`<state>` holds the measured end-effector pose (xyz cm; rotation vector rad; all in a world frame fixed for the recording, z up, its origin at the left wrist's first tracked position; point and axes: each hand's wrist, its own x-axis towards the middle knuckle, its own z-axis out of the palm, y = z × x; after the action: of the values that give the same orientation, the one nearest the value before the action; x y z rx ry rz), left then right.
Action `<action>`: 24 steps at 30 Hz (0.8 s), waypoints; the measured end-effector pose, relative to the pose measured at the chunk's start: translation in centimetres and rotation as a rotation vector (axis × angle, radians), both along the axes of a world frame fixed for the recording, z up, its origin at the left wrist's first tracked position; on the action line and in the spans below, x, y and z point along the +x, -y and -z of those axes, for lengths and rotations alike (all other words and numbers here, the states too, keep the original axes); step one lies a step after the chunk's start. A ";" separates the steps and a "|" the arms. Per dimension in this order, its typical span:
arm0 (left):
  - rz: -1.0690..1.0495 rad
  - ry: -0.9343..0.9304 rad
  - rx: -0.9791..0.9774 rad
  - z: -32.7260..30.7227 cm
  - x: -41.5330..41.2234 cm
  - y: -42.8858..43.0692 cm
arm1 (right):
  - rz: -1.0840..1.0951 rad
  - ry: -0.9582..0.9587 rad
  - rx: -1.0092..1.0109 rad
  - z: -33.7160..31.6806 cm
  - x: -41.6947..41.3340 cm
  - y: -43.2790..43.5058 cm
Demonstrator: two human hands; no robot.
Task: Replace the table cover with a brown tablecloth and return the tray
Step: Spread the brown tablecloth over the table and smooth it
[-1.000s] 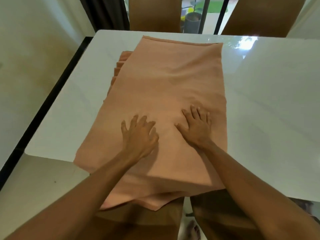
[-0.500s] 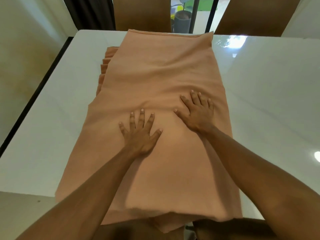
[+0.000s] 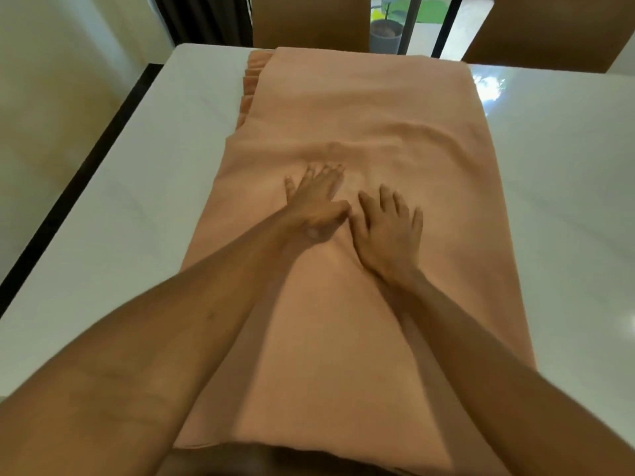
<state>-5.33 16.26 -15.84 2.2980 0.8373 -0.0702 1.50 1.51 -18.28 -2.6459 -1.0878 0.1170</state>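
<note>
A glossy white table [image 3: 103, 235] fills most of the view, with two brown chairs [image 3: 309, 18] at its far side. The folded brown tablecloth [image 3: 360, 115] lies lengthwise down the table's middle, its near end hanging over the near edge and stacked folds showing at its far left corner. Both arms reach in over it. The right hand [image 3: 388, 231] rests flat on the cloth, fingers spread, gripping nothing. Just beside it, the left hand [image 3: 316, 197], somewhat blurred, also presses flat with fingers extended. A grey plant pot [image 3: 386, 37] stands beyond the glass.
</note>
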 end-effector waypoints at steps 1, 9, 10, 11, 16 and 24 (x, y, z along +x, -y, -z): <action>-0.108 0.207 -0.173 -0.1 -1.5 0.4 | -0.020 0.000 -0.059 0.4 -1.1 0.4; -0.496 0.307 0.500 1.5 -20.1 5.6 | -0.007 -0.044 -0.129 -0.1 -1.5 -0.7; -0.567 0.220 0.485 1.2 -22.0 6.4 | -0.012 -0.045 -0.143 -0.3 -1.7 -0.7; -0.637 0.139 0.452 1.0 -23.2 6.9 | -0.013 -0.050 -0.163 -0.3 -1.7 -0.8; -0.854 -0.040 0.236 -0.5 -26.7 7.4 | -0.007 -0.163 -0.245 -1.9 -3.1 -1.6; -0.978 0.267 0.164 -2.9 -28.2 8.2 | -0.491 -0.198 -0.079 -2.1 -20.0 3.0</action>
<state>-33.54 8.07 -12.95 1.7386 1.7478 0.7343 -18.48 -1.53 -16.14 -2.3100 -1.6598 0.5156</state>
